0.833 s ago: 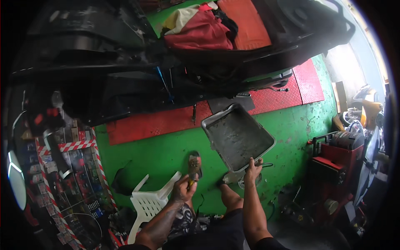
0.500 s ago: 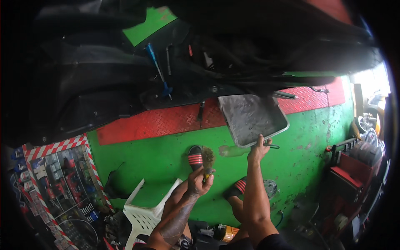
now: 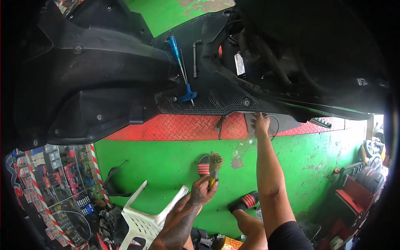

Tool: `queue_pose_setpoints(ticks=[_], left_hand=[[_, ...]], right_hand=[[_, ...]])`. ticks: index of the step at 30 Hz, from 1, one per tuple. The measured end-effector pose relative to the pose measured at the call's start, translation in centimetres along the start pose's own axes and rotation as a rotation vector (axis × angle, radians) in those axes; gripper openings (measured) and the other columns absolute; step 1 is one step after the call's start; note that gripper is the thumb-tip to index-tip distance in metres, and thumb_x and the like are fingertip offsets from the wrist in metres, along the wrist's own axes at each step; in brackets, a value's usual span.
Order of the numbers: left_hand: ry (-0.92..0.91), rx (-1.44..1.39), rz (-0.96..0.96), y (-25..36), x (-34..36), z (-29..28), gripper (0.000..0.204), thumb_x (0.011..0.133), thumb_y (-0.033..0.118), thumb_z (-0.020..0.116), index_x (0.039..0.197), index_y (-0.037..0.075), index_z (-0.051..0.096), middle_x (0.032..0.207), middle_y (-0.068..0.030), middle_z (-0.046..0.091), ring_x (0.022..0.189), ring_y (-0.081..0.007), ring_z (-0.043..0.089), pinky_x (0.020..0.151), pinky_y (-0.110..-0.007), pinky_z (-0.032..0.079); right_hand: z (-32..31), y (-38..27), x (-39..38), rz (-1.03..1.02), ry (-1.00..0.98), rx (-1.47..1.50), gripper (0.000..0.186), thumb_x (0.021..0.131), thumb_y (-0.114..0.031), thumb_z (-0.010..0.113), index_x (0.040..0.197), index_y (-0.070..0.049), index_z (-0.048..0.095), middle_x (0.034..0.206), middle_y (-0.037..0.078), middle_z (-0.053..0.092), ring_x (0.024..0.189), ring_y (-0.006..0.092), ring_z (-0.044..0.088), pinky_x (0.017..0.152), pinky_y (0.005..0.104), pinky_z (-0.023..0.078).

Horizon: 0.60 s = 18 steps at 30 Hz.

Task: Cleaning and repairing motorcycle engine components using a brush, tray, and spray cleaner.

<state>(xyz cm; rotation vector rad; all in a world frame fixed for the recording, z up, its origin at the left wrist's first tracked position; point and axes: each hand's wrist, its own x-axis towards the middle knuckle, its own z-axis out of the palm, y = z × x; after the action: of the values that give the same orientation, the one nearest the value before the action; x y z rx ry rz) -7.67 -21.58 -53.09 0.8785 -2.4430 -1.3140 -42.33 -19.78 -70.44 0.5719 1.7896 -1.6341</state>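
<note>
My left hand (image 3: pixel 203 189), closed around the yellow handle of a brush (image 3: pixel 216 161), holds its worn, dirty bristles upward. Reaching forward, my right hand (image 3: pixel 262 125) grips the near edge of a grey tray (image 3: pixel 287 122), which lies largely hidden beneath a black scooter body (image 3: pixel 200 98). A see-through, bottle-like thing (image 3: pixel 246 146) is just below that hand; whether the hand also holds it I cannot make out. A thin dark loop (image 3: pixel 276 125) curves beside the hand. On the footboard lie a blue-handled screwdriver (image 3: pixel 174 50), a blue T-handle tool (image 3: pixel 189 95) and a metal L-shaped wrench (image 3: pixel 195 58).
A red tread-plate platform (image 3: pixel 179 127) runs under the scooter, on a green floor (image 3: pixel 158 162). Close by my left arm stands a white plastic chair (image 3: pixel 141 216). Display shelving (image 3: pixel 62 179) fills the left side; a red tool stand (image 3: pixel 350 200) is at the right.
My right hand has moved forward, taking the tray from over the floor to mostly under the scooter. The brush stays in my left hand. The view has shifted, showing more of the footboard.
</note>
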Motion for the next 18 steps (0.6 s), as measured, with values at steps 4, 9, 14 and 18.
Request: queue_pose_setpoints(ticks=[4, 9, 14, 18], left_hand=[[-0.028, 0.052, -0.057, 1.1, -1.0, 1.2, 0.024, 0.094, 0.018, 0.068, 0.081, 0.0, 0.058, 0.084, -0.0159, 0.063, 0.069, -0.0368, 0.063, 0.059, -0.045, 0.051], [0.02, 0.052, -0.16, 2.7, -3.3, 1.6, 0.027, 0.095, 0.023, 0.068, 0.082, 0.002, 0.059, 0.078, -0.0164, 0.061, 0.069, -0.0369, 0.063, 0.059, -0.047, 0.05], [0.092, 0.167, -0.277, 8.0, 9.7, 1.1, 0.033, 0.1, 0.034, 0.064, 0.082, 0.006, 0.059, 0.078, -0.0169, 0.064, 0.072, -0.0388, 0.066, 0.062, -0.049, 0.049], [0.23, 0.424, -0.24, 7.5, 23.0, -1.8, 0.037, 0.1, 0.043, 0.058, 0.097, 0.008, 0.068, 0.094, -0.0177, 0.069, 0.084, -0.0415, 0.069, 0.072, -0.053, 0.055]], right_hand=[[-3.9, -0.5, -3.5, -0.058, -0.108, -0.088, 0.04, 0.103, -0.039, 0.062, 0.121, -0.004, 0.058, 0.096, 0.008, 0.075, 0.061, 0.0133, 0.06, 0.049, 0.0299, 0.045], [-14.7, 0.7, -19.4, -0.158, -0.068, -0.062, 0.03, 0.109, -0.034, 0.055, 0.109, -0.004, 0.055, 0.078, 0.004, 0.062, 0.046, 0.009, 0.047, 0.041, 0.0256, 0.037], [-29.9, -1.9, -34.1, -0.261, 0.048, -0.371, 0.021, 0.11, -0.031, 0.051, 0.106, -0.011, 0.05, 0.074, 0.002, 0.057, 0.047, 0.0087, 0.048, 0.041, 0.0251, 0.039], [-36.0, -3.0, -40.9, 0.007, 0.032, -0.077, 0.023, 0.112, -0.034, 0.043, 0.107, -0.012, 0.047, 0.077, 0.004, 0.057, 0.045, 0.0105, 0.049, 0.039, 0.0256, 0.041]])
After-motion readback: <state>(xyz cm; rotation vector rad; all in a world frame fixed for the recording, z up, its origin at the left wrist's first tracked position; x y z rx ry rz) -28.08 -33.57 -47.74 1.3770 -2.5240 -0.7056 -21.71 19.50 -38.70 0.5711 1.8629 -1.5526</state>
